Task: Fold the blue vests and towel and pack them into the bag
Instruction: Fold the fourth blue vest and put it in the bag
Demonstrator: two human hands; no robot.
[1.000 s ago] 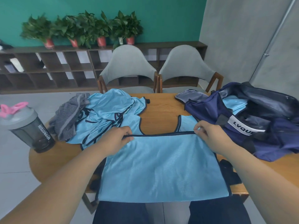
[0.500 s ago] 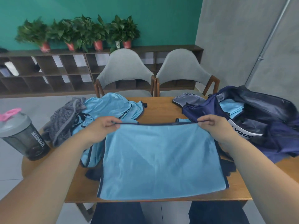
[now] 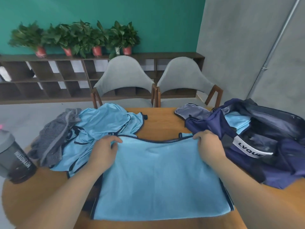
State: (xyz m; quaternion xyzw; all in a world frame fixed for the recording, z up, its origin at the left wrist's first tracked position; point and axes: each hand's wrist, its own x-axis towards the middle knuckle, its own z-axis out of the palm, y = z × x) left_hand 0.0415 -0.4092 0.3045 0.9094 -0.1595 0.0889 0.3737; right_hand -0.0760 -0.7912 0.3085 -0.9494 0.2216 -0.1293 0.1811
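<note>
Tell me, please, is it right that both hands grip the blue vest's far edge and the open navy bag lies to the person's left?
Not quite: the head view shows the open navy bag on the person's right. The left hand and right hand do grip the far edge of the blue vest.
</note>
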